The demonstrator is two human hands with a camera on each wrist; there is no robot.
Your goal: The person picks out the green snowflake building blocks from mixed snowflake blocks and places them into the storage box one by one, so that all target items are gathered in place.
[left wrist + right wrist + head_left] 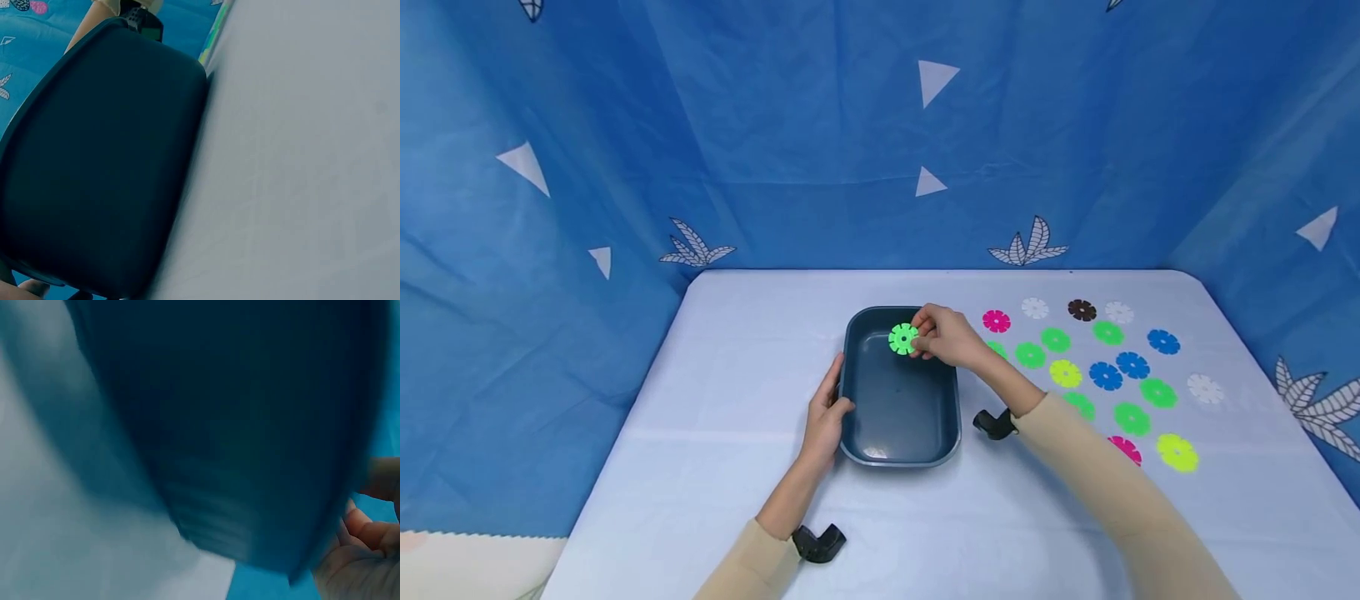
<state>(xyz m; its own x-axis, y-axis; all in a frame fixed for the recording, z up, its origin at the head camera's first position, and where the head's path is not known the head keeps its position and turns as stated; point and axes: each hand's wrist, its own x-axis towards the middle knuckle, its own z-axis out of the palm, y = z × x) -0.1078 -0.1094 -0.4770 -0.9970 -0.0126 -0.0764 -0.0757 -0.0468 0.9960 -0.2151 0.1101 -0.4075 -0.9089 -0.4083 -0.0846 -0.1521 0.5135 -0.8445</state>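
A dark blue-grey rectangular plastic bin (898, 421) sits mid-table, its inside bare in the head view. My left hand (824, 427) grips its left side, thumb over the rim and fingers along the outer wall. Above the bin's far right part, my right hand (949, 337) pinches a bright green notched plastic disc (896, 340) by its right edge. The bin's outer wall (106, 156) fills much of the left wrist view. In the right wrist view the blurred bin (237, 425) hides the disc, and part of my right hand (369, 556) shows at the lower right.
Several flat notched discs lie spread over the right of the white table (737, 375), among them a blue disc (1163, 342), a brown disc (1082, 311), a yellow disc (1177, 452) and a pink disc (996, 321). A blue patterned curtain (775, 125) hangs behind.
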